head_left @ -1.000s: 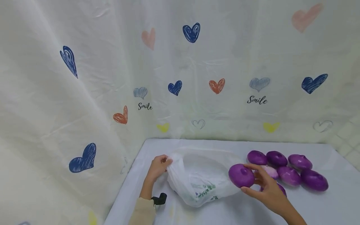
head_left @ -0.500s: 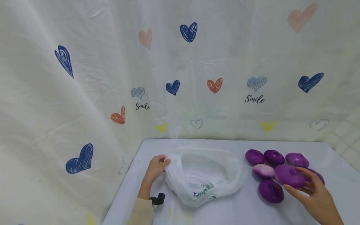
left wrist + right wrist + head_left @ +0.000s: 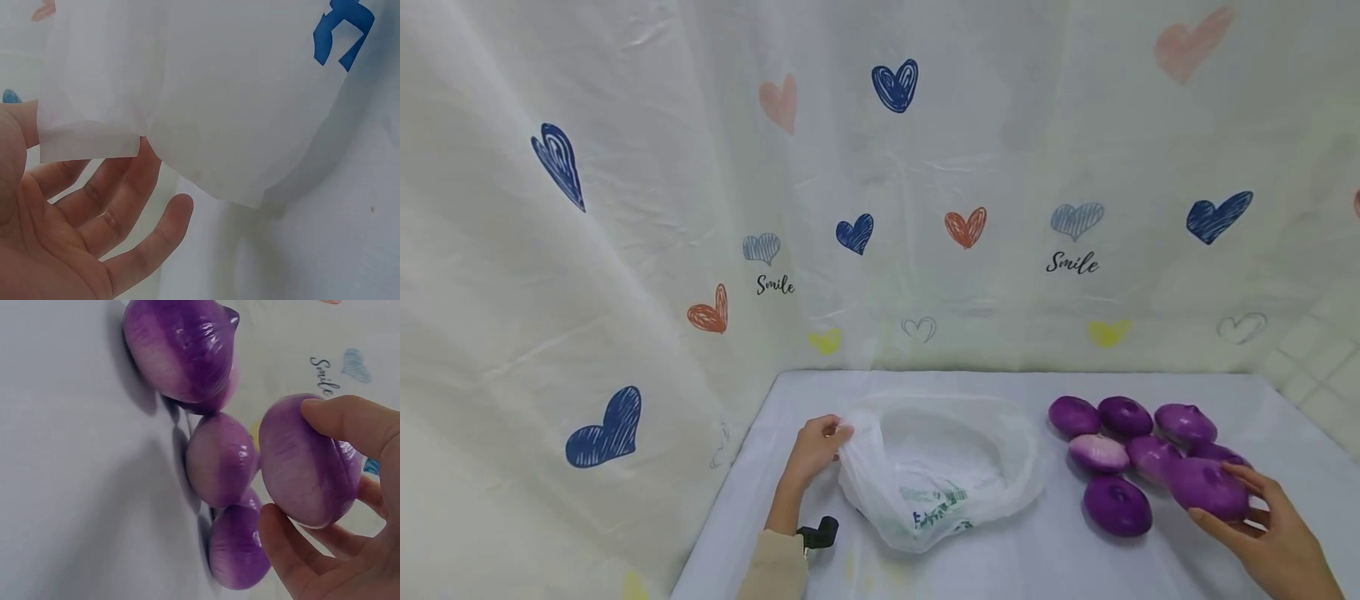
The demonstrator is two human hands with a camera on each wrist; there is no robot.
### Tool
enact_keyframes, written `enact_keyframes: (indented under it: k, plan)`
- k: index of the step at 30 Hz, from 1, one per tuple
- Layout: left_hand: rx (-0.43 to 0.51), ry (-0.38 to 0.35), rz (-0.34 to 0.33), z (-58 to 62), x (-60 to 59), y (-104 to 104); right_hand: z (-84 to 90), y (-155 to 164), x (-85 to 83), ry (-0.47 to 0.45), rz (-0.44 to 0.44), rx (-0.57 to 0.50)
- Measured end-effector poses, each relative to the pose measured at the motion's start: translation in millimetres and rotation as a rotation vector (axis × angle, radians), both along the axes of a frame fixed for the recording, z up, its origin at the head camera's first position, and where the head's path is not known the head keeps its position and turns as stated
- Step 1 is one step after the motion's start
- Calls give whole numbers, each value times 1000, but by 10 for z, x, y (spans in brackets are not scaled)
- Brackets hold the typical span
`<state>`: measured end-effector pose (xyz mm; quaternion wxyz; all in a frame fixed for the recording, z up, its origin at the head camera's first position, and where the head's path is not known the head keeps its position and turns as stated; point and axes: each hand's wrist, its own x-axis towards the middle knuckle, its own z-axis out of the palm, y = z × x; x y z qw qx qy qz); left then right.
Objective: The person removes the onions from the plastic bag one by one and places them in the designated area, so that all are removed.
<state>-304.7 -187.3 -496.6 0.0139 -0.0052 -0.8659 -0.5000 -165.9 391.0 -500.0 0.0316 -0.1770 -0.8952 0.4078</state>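
My left hand [image 3: 832, 433] pinches the rim of a thin white plastic bag [image 3: 940, 475] that lies open on the table. In the left wrist view the bag's edge [image 3: 94, 140] lies across my fingers [image 3: 125, 187]. My right hand [image 3: 1221, 498] grips a purple onion [image 3: 1201, 483] at the right, just over the near side of a pile of several purple onions [image 3: 1123, 415]. In the right wrist view my thumb and fingers curl round that onion [image 3: 306, 462], and other onions [image 3: 222, 459] lie on the table beside it.
One onion [image 3: 1116, 504] sits alone nearest the bag, and a paler one [image 3: 1097, 452] lies behind it. The table [image 3: 1045, 558] has a pale cloth and ends at a heart-printed curtain [image 3: 925, 208] behind and to the left. A black wrist mount [image 3: 820, 532] shows at my left sleeve.
My right hand has carried its onion to the right, from beside the bag's mouth to the onion pile. The left hand has kept its hold on the bag's rim.
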Motion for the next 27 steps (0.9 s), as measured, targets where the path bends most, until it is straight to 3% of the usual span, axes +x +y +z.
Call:
enact_keyframes:
  k: [13,22,27]
  plan:
    - [13,10,6,-4,-9,-48,-297,247,-65,-28,117,61]
    - [3,16,13,-2,-11,-55,-320,293,-127,-242,220,9]
    - [-3,12,15,-1,-9,-62,-325,287,-126,-224,257,20]
